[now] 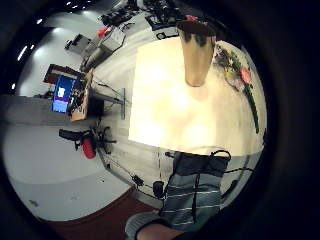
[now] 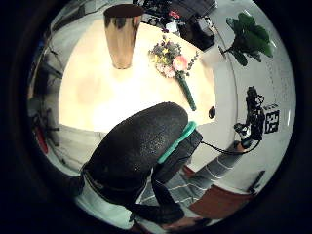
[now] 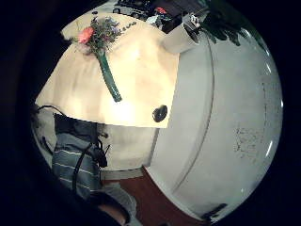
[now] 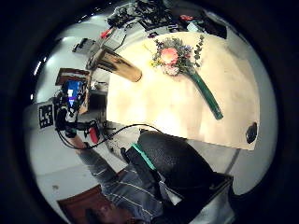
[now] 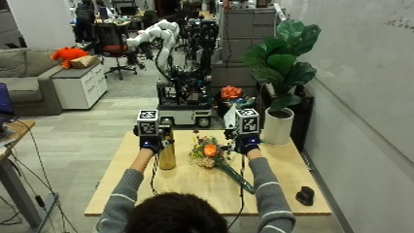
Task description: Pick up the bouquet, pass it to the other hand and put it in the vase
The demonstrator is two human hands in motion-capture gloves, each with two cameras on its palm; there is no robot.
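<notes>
The bouquet (image 3: 100, 52) lies on the table (image 3: 141, 80) near a small dark object (image 3: 160, 113).

Both arms reach forward over the table (image 5: 194, 187), left hand (image 5: 150, 144) and right hand (image 5: 246, 143) raised apart above it.

The room is evenly lit from overhead; ceiling lamps show as bright streaks at the rim of one left palm view. In the palm views the bench (image 5: 194, 187) glares pale, washing out its surface, while the outside view shows it plainly. Each palm view bends straight edges strongly and fades to a black ring. The vase (image 5: 167, 154) carries soft reflections.
</notes>
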